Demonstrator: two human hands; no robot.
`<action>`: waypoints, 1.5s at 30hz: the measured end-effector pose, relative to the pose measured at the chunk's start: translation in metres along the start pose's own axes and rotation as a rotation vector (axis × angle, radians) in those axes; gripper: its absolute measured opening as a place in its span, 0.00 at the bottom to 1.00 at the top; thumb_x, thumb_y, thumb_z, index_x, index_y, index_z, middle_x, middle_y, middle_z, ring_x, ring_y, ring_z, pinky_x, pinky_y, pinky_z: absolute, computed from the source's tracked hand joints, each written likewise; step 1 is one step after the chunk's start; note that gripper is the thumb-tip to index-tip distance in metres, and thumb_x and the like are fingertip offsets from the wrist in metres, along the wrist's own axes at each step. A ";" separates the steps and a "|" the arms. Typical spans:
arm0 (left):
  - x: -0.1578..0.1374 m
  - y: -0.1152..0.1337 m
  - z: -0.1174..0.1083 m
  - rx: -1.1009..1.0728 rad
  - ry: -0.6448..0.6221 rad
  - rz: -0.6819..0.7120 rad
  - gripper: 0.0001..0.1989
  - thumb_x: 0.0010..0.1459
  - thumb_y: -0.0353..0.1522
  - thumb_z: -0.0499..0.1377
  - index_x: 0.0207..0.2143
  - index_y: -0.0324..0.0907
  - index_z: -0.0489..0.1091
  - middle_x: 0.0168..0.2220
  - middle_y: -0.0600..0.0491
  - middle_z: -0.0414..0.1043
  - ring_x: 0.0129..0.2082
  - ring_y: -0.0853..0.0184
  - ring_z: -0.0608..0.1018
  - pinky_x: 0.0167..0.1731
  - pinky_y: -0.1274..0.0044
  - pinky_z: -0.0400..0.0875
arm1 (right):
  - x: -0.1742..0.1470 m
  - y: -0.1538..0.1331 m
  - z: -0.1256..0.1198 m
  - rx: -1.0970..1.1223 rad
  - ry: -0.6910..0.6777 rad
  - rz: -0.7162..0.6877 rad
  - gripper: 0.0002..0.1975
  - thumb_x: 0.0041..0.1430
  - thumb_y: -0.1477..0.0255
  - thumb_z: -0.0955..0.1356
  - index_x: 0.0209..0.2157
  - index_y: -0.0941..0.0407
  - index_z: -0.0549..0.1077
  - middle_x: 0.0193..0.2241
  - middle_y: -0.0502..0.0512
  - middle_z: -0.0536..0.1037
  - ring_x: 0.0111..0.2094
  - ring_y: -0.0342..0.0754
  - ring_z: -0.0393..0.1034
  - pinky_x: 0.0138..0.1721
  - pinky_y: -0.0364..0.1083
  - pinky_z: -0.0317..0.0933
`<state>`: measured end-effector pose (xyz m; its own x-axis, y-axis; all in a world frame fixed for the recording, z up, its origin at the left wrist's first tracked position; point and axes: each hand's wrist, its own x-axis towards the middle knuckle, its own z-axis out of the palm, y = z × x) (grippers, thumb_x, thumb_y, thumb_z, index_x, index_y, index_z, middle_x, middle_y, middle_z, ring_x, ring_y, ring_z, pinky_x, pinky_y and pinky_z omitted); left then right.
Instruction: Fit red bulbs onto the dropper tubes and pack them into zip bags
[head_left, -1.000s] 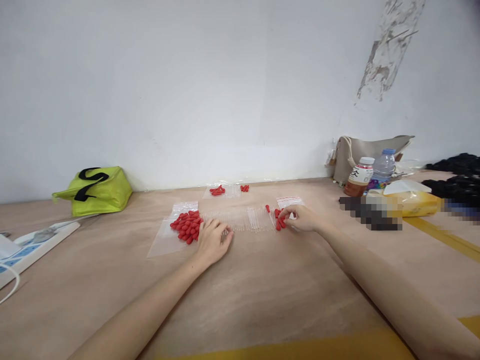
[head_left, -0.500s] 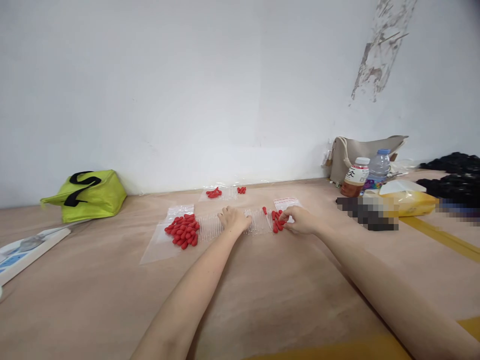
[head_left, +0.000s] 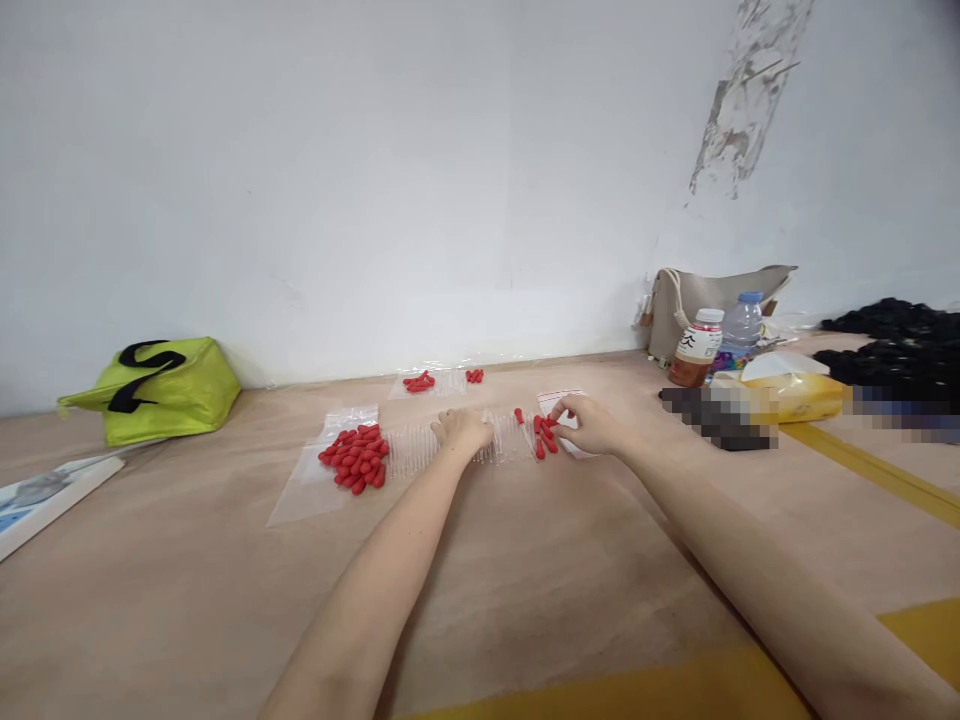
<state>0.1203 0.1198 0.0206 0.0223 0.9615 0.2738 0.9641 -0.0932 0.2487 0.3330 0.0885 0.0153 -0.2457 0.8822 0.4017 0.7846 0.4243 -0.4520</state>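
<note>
Left hand (head_left: 463, 432) is now sitting over the middle of the row of clear tubes (head_left: 412, 452), after sliding over from beside the big red bulb pile (head_left: 354, 460) a second ago. It's covering part of the row, and I can't tell if the fingers are gripping anything. Right hand (head_left: 591, 426) is keeping its spot by the smaller red bulb group (head_left: 541, 447) at the other end, thumb and forefinger bunching up there; can't tell if they're pinching one. The big pile is lying on a clear plastic bag (head_left: 296, 497), just left of the tubes.

Label check: the brown drink bottle (head_left: 697, 348) is wearing a white label with dark characters, too small for me to read. The blue-capped bottle (head_left: 742, 322) behind it is showing a colourful label, also unreadable.
</note>
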 end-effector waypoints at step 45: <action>-0.090 -0.103 -0.015 -0.180 0.199 0.757 0.13 0.59 0.26 0.47 0.43 0.44 0.67 0.33 0.53 0.72 0.32 0.69 0.72 0.42 0.70 0.53 | -0.026 -0.081 0.074 0.428 -0.027 -0.319 0.09 0.53 0.70 0.64 0.35 0.56 0.73 0.31 0.54 0.74 0.32 0.44 0.67 0.35 0.44 0.61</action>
<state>0.0145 0.0389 -0.0156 0.5890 0.5581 0.5844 0.6485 -0.7580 0.0702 0.2337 0.0464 -0.0179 -0.4536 0.6980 0.5541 0.3670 0.7129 -0.5976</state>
